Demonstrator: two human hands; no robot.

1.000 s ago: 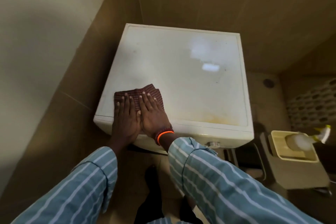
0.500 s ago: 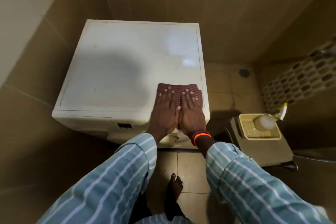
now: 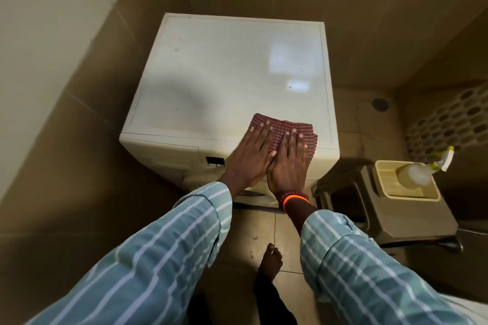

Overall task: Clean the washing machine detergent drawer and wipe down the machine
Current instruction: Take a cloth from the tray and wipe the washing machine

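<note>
A white front-loading washing machine (image 3: 224, 66) stands in a tiled corner, seen from above. A red-brown checked cloth (image 3: 284, 124) lies flat on its lid at the front right corner. My left hand (image 3: 250, 154) and my right hand (image 3: 289, 161) lie side by side on the cloth, palms down, fingers straight, pressing it onto the lid. The closed detergent drawer front (image 3: 163, 154) shows on the upper left of the machine's face, beside a small dark display (image 3: 215, 161).
To the right of the machine stands a brown plastic stool (image 3: 390, 216) carrying a cream tray (image 3: 383, 179) with a spray bottle (image 3: 420, 174) lying in it. A floor drain (image 3: 379, 104) sits behind it. My bare foot (image 3: 270, 261) is on the tiled floor. Walls close in left and behind.
Both hands slid the cloth from the front left part of the lid across to the front right corner. The cloth stays flat under my palms.
</note>
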